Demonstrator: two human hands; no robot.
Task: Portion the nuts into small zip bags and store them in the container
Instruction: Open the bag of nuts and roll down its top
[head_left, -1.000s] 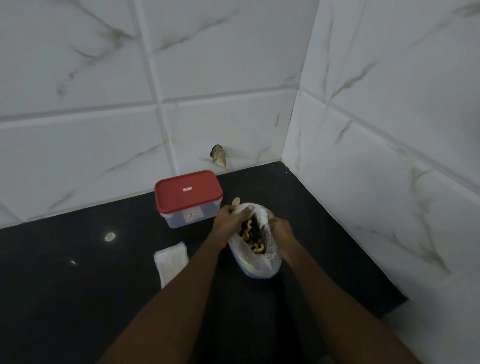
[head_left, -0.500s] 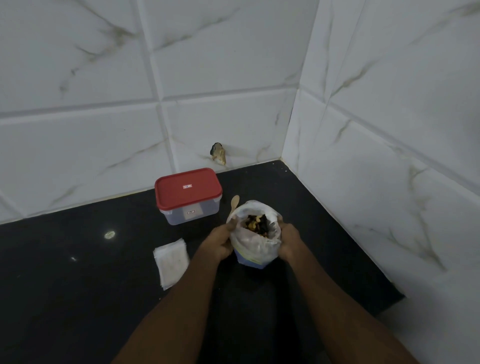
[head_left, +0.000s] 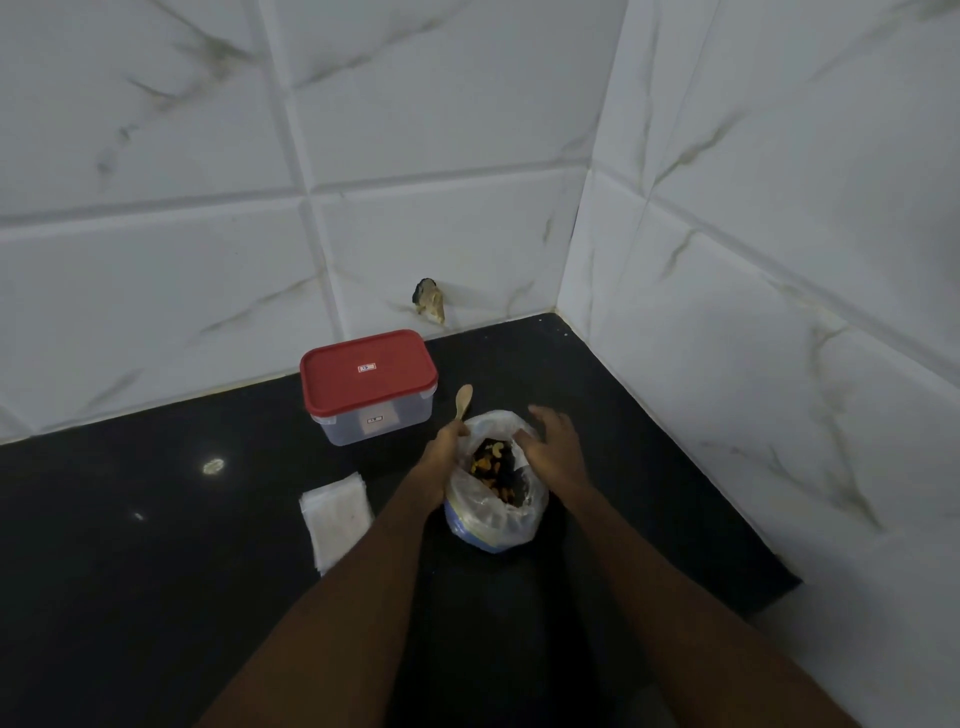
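Black counter (head_left: 156, 571), red-lidded container (head_left: 370, 395), label (head_left: 367, 368) unreadable

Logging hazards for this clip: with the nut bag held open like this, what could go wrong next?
The bag of mixed nuts stands soft and wide open; only the left hand grips its rim while the right hand lies open over it, so it may slump and spill. The container has its red lid on; opening it probably means letting go of the bag.
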